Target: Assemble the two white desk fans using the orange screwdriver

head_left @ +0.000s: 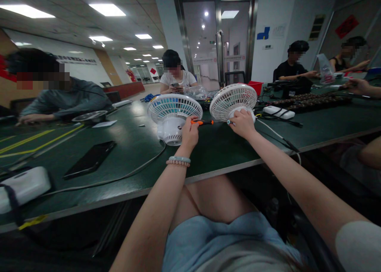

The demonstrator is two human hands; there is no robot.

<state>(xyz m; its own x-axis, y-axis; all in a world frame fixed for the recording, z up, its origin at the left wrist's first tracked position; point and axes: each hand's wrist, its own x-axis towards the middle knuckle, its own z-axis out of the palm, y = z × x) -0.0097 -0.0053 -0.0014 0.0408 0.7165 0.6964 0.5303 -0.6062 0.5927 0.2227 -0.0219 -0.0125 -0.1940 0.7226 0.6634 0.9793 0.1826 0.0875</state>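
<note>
Two small white desk fans stand on the dark green table (131, 153). My left hand (189, 132) is closed around the orange handle of a screwdriver (203, 122), right beside the left fan (174, 117). The screwdriver's shaft points to the right, toward the right fan (232, 100). My right hand (242, 122) is wrapped round the white motor housing at the back of the right fan. A beaded bracelet sits on my left wrist. A grey cord (119, 176) runs from the left fan across the table.
A black phone (89, 159) lies flat to the left, near a white box (24, 186) at the table's near edge. Several other people sit around the table. A white power strip (279, 112), cables and a red bin (255, 86) lie beyond the fans.
</note>
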